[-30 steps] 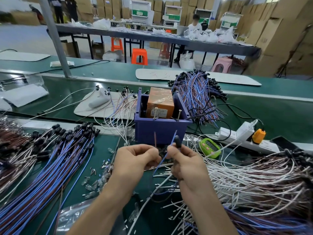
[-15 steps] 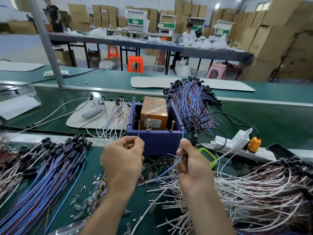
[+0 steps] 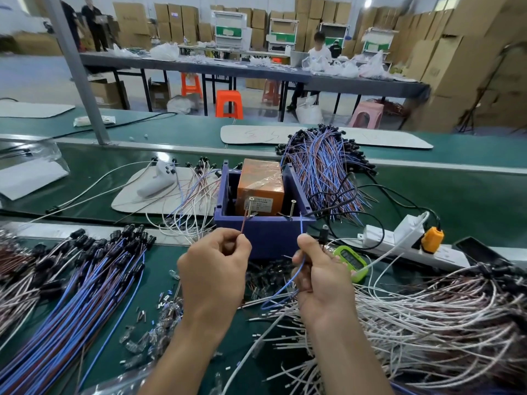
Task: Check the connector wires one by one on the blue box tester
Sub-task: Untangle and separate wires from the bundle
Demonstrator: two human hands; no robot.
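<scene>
while blue box tester (image 3: 265, 233) holds an orange block (image 3: 261, 181), left fingers (image 3: 242, 244) pinch brown wire (image 3: 243, 223), right fingers (image 3: 305, 244) pinch blue wire (image 3: 301, 225)

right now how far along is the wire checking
Possibly done: the laid-out blue-brown bundle at left. In hand: left hand pinches the brown lead at a screw on the blue box; right hand pinches the blue lead. Left: the big loose pile at right.
</scene>
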